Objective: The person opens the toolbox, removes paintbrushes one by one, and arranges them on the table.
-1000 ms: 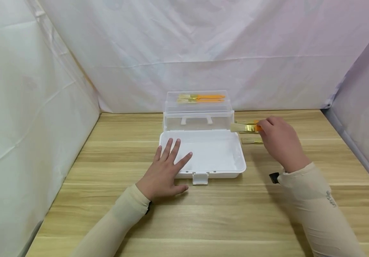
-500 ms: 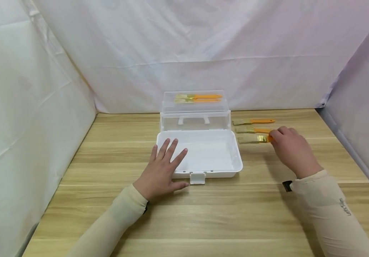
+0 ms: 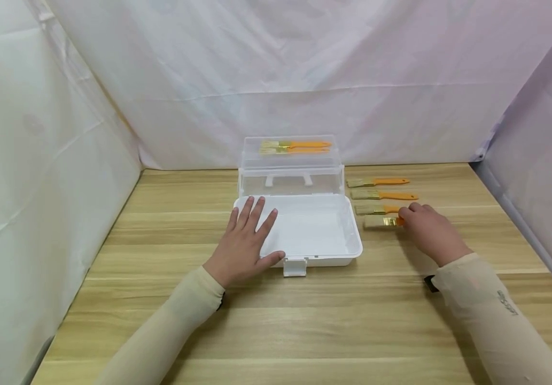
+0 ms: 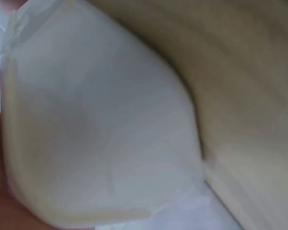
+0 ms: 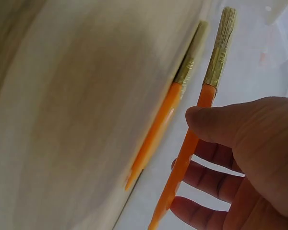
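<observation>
My right hand (image 3: 429, 230) pinches the orange handle of a flat paintbrush (image 3: 383, 221) between thumb and fingers, low over the table to the right of the box. In the right wrist view the held paintbrush (image 5: 209, 91) has pale bristles and a gold-coloured ferrule; a second paintbrush (image 5: 161, 120) lies beside it on the wood. My left hand (image 3: 242, 243) rests with straight, spread fingers on the front left rim of a white plastic box (image 3: 309, 230). The left wrist view shows the side wall of that box (image 4: 105, 110) close up.
Three matching paintbrushes (image 3: 385, 195) lie in a row behind the held one, bristles toward the box. The clear lid (image 3: 287, 182) with its handle is tipped back; two more paintbrushes (image 3: 304, 145) show at its top. White cloth (image 3: 285, 85) hangs behind the table.
The right hand has carried its paintbrush from above the box's right rim rightward, then down and toward the front of the row. The left hand has shifted slightly forward on the rim.
</observation>
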Demonstrator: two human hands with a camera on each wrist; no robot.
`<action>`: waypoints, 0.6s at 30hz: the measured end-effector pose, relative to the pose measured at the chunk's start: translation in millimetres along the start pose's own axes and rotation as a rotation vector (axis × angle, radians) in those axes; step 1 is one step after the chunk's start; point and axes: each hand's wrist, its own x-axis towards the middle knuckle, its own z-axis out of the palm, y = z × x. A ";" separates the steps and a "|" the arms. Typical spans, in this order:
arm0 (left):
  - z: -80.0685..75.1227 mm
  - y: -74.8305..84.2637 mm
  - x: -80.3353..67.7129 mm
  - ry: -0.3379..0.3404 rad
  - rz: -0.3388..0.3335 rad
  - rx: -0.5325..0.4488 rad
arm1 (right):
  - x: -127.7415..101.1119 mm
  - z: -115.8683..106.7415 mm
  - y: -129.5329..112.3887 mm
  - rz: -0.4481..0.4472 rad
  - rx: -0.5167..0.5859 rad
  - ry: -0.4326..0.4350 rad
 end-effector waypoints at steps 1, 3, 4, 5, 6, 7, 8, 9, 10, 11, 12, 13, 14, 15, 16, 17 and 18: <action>1.3 -0.3 0.7 -0.004 -0.003 -0.003 | 0.8 1.0 0.6 0.000 -0.001 -0.012; 4.2 -1.2 1.8 -0.006 -0.009 -0.004 | 2.7 2.4 1.6 0.005 0.000 -0.028; 5.8 -1.6 1.5 -0.006 -0.013 -0.003 | 3.5 3.2 1.5 0.004 0.000 -0.032; 7.4 -2.1 1.3 -0.004 -0.017 0.001 | 4.1 3.7 1.2 0.005 0.002 -0.036; 8.8 -2.5 1.0 -0.004 -0.020 0.004 | 4.6 4.3 1.0 0.006 0.003 -0.040; 9.2 -2.9 1.2 -0.002 -0.021 0.008 | 5.1 4.1 0.9 0.006 0.004 -0.042; 9.6 -3.3 1.3 0.001 -0.022 0.009 | 5.6 4.0 1.0 0.006 0.004 -0.044; 9.8 -3.5 1.4 0.001 -0.023 0.009 | 5.9 3.8 0.8 0.005 0.004 -0.047; 9.6 -3.5 1.5 0.002 -0.023 0.010 | 6.2 3.9 1.0 0.005 0.005 -0.050; 9.5 -3.4 1.6 0.001 -0.023 0.010 | 6.5 3.9 1.0 0.005 0.007 -0.054; 9.2 -3.4 1.5 0.000 -0.023 0.009 | 6.9 4.2 1.4 0.005 0.008 -0.057; 8.9 -3.3 1.5 0.001 -0.022 0.010 | 7.1 4.4 1.4 0.004 0.009 -0.058; 8.7 -3.2 1.4 0.001 -0.021 0.009 | 7.3 4.8 1.7 0.002 0.011 -0.059; 8.2 -3.0 1.4 0.000 -0.021 0.006 | 7.5 5.1 1.9 0.001 0.012 -0.058; 7.8 -2.9 1.2 0.002 -0.021 0.004 | 7.8 5.6 2.3 -0.001 0.013 -0.057; 7.4 -2.8 1.0 0.003 -0.022 0.002 | 8.0 5.9 2.6 -0.002 0.014 -0.056; 7.0 -2.7 0.6 0.007 -0.021 -0.002 | 8.2 6.1 2.8 -0.005 0.015 -0.053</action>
